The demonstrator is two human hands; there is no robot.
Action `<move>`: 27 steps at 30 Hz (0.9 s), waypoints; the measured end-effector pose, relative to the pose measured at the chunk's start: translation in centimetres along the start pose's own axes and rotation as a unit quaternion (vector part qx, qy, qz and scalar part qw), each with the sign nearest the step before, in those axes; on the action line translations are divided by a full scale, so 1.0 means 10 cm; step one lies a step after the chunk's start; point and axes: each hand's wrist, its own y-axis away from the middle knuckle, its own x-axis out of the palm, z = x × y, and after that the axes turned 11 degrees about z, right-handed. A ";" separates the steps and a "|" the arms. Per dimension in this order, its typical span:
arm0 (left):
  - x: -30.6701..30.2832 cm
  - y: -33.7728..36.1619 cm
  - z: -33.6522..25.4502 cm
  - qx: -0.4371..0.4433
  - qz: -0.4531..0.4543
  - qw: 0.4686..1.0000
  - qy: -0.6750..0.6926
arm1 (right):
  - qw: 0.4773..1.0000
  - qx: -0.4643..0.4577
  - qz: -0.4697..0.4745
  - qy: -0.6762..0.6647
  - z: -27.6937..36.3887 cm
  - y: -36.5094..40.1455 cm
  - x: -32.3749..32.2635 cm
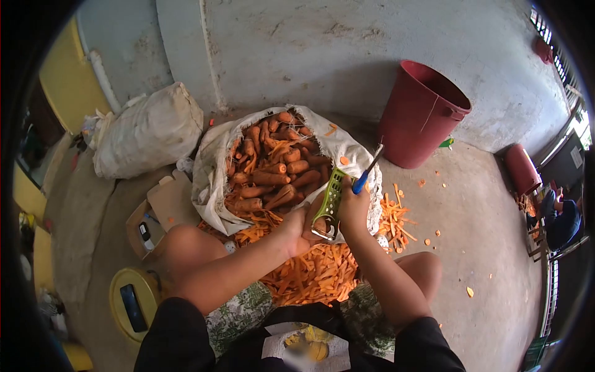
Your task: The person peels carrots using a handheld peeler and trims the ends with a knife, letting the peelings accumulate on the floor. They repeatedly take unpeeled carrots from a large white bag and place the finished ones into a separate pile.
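My left hand is wrapped round a carrot, largely hidden by the fingers and the tool over it. My right hand grips a green peeler with holes in its handle; its metal head lies against the carrot. A knife with a blue handle is also in my right hand, its blade pointing up and away. Just beyond both hands is an open white sack full of carrots. Orange peelings are heaped below my hands, between my legs.
A tall red bin stands by the wall. At the left are a closed white sack, a cardboard box and a yellow lid with a phone. A person sits at the far right.
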 end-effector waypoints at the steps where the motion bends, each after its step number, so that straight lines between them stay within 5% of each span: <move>1: -0.02 0.00 0.01 -0.002 -0.001 1.000 0.000 | 1.000 0.001 -0.002 -0.001 -0.01 0.01 0.02; 5: 0.00 -0.01 0.01 0.012 -0.019 1.000 -0.013 | 0.998 0.062 0.016 0.009 -0.08 0.01 0.04; 9: -0.15 -0.02 0.01 -0.053 -0.021 0.994 -0.097 | 0.994 -0.017 -0.042 0.101 -0.51 -0.24 -0.08; 13: 0.03 0.18 0.06 -0.130 -0.018 0.986 -0.103 | 0.899 0.000 -0.254 0.357 -0.68 -0.78 -0.71; 15: 0.20 0.31 -0.05 -0.178 0.051 0.974 -0.131 | 0.940 0.026 -0.297 0.166 -0.65 -0.86 -0.84; 17: -0.10 0.16 -0.07 -0.143 0.128 0.973 -0.128 | 0.943 0.039 -0.293 0.152 -0.62 -0.85 -0.75; 19: -0.15 0.07 -0.11 -0.079 -0.019 0.995 -0.060 | 0.975 -0.012 -0.217 -0.040 -0.45 -0.73 -0.53; 20: -0.11 0.04 -0.13 -0.063 -0.075 0.993 -0.071 | 0.984 -0.010 -0.175 -0.029 -0.38 -0.65 -0.45; 23: -0.17 -0.06 -0.08 -0.036 -0.068 0.996 -0.032 | 0.997 0.018 -0.078 0.000 -0.24 -0.30 -0.17; 25: -0.34 -0.12 -0.05 -0.043 -0.040 0.997 -0.044 | 0.997 0.028 -0.066 0.032 -0.15 -0.13 -0.01; 27: -0.53 -0.20 -0.02 -0.071 0.124 0.990 0.020 | 0.993 -0.002 -0.052 0.104 -0.23 -0.13 -0.03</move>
